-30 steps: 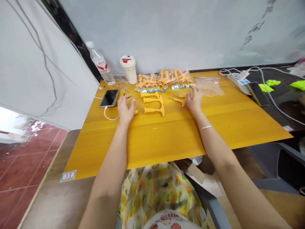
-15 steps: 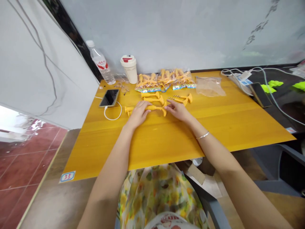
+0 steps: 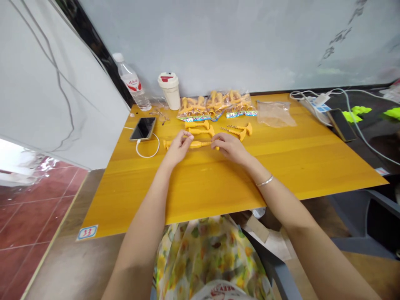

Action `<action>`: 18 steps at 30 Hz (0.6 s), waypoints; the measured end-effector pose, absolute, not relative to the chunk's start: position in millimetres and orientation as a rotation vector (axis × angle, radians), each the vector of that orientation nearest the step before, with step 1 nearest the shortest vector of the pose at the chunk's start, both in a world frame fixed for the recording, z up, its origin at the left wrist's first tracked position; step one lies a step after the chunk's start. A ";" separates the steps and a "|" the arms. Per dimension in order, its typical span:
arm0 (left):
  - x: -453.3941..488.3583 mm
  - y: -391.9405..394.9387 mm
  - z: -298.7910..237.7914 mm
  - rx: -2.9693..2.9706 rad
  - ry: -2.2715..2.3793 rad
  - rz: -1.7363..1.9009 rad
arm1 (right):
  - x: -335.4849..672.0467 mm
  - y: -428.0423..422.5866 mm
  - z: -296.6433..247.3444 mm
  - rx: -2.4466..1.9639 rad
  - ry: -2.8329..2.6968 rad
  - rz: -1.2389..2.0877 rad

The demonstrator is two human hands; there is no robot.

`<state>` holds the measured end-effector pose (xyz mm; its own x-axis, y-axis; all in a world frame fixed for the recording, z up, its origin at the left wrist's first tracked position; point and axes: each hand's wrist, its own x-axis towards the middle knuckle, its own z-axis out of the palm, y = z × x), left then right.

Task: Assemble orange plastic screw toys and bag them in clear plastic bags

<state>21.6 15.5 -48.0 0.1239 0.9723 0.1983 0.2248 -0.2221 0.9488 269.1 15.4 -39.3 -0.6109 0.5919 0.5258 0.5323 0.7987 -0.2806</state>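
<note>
Yellow T-shaped piece (image 3: 200, 144) gripped at both ends: left hand (image 3: 177, 148), right hand (image 3: 229, 147); bagged pieces (image 3: 212, 106) behind, phone (image 3: 143, 128) left.

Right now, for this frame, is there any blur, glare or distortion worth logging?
Head view: strong wide-angle bending curves the table edges; the bright patch at far left is blown out; the left hand and right hand look sharp, without obvious motion blur.

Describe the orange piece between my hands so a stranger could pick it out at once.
On the yellow wooden table, below the clear bags of orange pieces, loose orange plastic pieces lie together. Yours is the long piece nearest the front edge, the only one touching your left hand and right hand.
</note>
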 end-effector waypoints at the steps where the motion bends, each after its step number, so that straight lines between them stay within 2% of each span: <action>1: 22.6 14.7 -45.2 1.582 1.210 1.171 | 268.7 15.3 -38.6 -0.829 -2.395 0.013; 5: 26.4 12.2 -33.4 1.515 1.234 1.222 | 267.5 15.8 -36.3 -0.837 -2.406 -0.338; 10: 26.7 5.1 -21.1 1.339 1.257 1.171 | 266.9 12.0 -33.1 -0.721 -2.359 -0.583; 18: 25.5 -1.0 -12.9 1.245 1.212 1.043 | 267.2 8.6 -37.4 -0.598 -2.322 -0.490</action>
